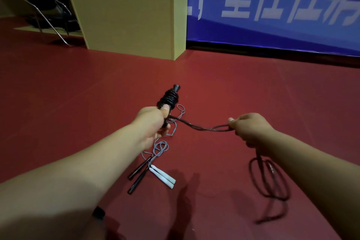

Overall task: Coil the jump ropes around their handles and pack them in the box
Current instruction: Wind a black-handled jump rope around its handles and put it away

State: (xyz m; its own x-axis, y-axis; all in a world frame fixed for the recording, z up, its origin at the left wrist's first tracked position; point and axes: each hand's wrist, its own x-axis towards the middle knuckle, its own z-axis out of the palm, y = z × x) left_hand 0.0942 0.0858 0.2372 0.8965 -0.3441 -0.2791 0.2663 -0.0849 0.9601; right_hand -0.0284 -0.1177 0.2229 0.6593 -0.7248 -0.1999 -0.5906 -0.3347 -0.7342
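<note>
Head view: both hands, left hand point(155, 122) and right hand point(248, 128), closed on dark rope point(202, 127) above open floor point(253, 87).

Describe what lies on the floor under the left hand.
Below the left hand lie two black handles, two white handles and loose grey cord on the red floor. The forearm covers anything further left.

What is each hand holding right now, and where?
Left hand grips the dark handles below the coils; right hand pinches the same rope along its loose length.
</note>
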